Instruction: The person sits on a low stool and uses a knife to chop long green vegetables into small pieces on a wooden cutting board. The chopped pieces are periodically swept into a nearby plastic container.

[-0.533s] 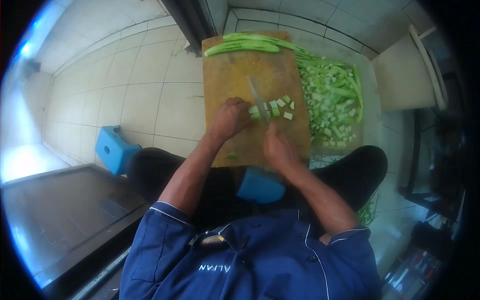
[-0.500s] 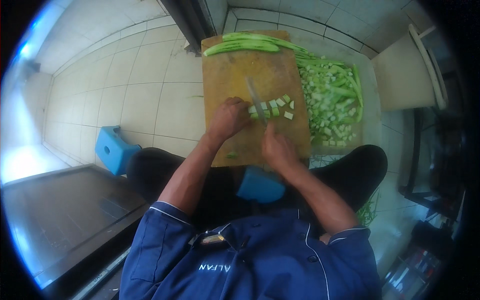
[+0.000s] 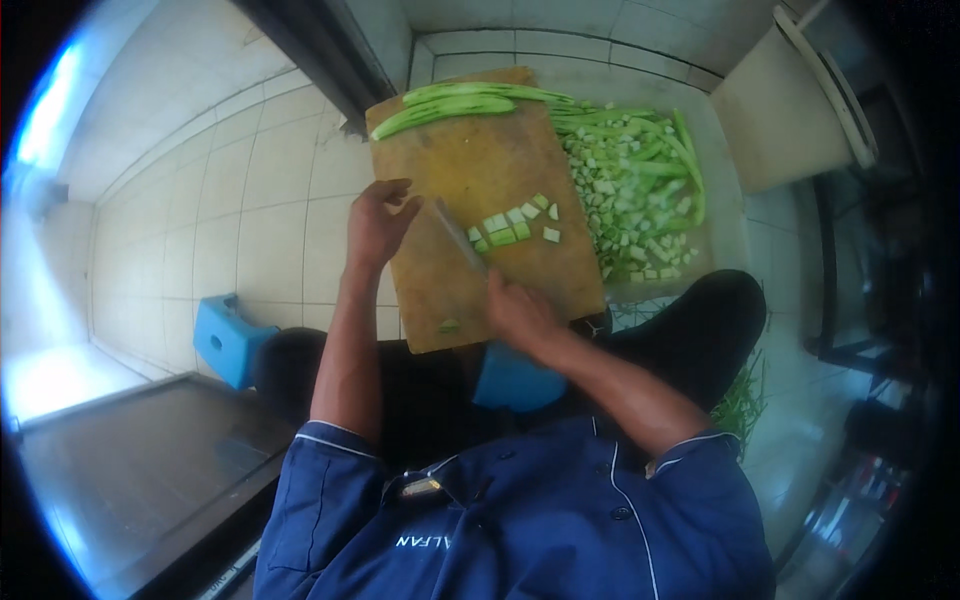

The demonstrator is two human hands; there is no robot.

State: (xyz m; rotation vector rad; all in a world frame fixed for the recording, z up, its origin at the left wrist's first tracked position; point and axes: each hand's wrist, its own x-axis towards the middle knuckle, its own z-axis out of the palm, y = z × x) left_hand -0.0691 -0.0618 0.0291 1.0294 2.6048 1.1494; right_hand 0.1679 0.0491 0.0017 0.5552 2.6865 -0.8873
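Left hand (image 3: 380, 225): half-open, empty
Right hand (image 3: 520, 312): closed round knife (image 3: 460, 235)
Board (image 3: 475, 160): tan, bearing green pieces (image 3: 502, 238)
Floor (image 3: 272, 230): pale tiles
Knife handle: hidden

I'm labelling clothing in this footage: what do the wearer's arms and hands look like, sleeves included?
The left hand and right hand are bare and ungloved, and the forearms are uncovered. The short sleeves are navy blue, each edged with a thin white line.

Kinda hazy tbh, with blown-out bluish glare (image 3: 58, 395) way left of the left fingers (image 3: 396, 187), a slightly blurry knife (image 3: 460, 234) just right of them, and bent edges going black.
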